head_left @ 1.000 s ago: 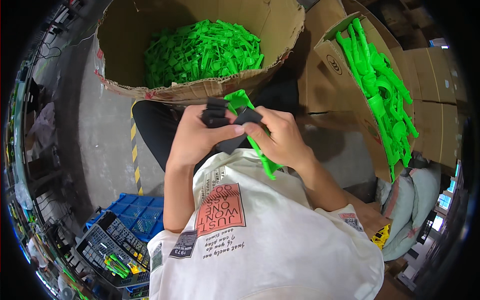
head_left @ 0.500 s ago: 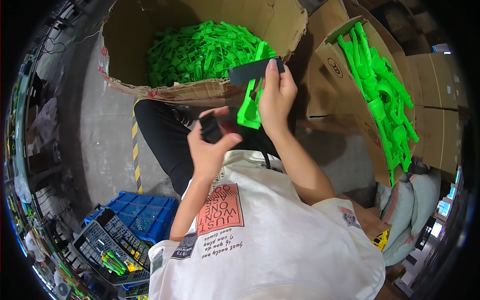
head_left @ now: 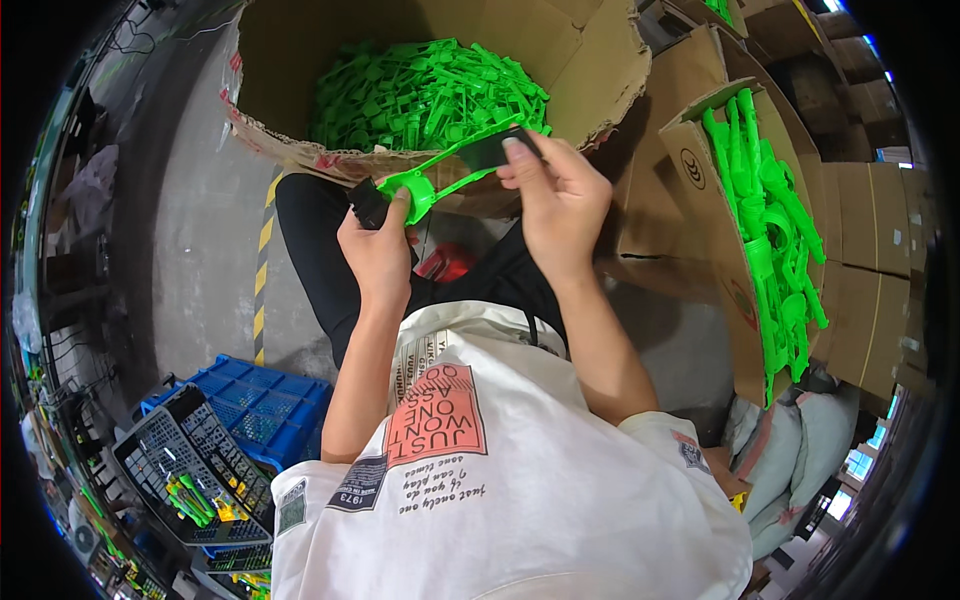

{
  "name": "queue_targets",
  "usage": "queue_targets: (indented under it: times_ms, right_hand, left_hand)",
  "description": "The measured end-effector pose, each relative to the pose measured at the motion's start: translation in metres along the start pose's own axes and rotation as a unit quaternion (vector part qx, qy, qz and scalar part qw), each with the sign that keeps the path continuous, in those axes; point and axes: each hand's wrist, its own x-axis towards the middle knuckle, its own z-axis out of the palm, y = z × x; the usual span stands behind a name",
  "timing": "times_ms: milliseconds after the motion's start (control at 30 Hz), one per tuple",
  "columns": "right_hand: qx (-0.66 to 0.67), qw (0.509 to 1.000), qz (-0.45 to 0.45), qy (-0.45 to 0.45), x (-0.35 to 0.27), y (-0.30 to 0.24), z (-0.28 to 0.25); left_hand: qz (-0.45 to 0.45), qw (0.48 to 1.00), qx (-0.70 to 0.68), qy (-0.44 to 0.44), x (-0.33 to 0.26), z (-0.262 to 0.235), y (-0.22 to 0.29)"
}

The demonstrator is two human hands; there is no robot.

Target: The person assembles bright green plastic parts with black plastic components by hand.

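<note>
A long bright-green plastic part (head_left: 412,196) with an open, frame-like shape is stretched between my two hands, above my lap. My left hand (head_left: 378,255) is closed on its wide near end, the thumb pressed on it. A small black ribbed block (head_left: 368,203) is also in that hand, at its outer side. My right hand (head_left: 562,205) pinches a flat dark rectangular piece (head_left: 484,151) between thumb and fingers, lying across the far end of the green part. Whether the dark piece is fixed to the green part I cannot tell.
A large torn-edged cardboard box (head_left: 330,163) ahead holds a heap of green plastic parts (head_left: 430,95). At right, a tilted carton (head_left: 738,290) holds longer green parts (head_left: 770,220). Blue crate (head_left: 262,395) and black basket (head_left: 180,450) stand at left, beside striped floor tape (head_left: 263,270).
My left hand has moved forward and left and closed on the green part's wide end, which has swung toward it. The black block stays in that hand; my right hand keeps the dark piece.
</note>
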Motion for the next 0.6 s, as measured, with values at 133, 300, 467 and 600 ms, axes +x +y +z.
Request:
queue_targets:
  times_ms: [133,300,467,600]
  right_hand:
    - [-0.104,0.991,-0.086,0.022,-0.009,0.010,0.018]
    - [-0.150,0.972,-0.173,0.048,-0.010,0.014,0.023]
    - [-0.177,0.954,-0.239,0.047,-0.012,0.016,0.027]
    - [-0.223,0.934,-0.279,0.017,-0.012,0.017,0.025]
  left_hand:
    - [0.006,1.000,-0.004,-0.007,0.002,0.000,-0.003]
    - [0.018,0.998,0.041,-0.050,0.001,0.001,-0.001]
    - [0.009,0.999,0.009,-0.040,0.005,0.005,-0.003]
    - [0.004,0.999,0.005,-0.041,0.008,0.008,0.000]
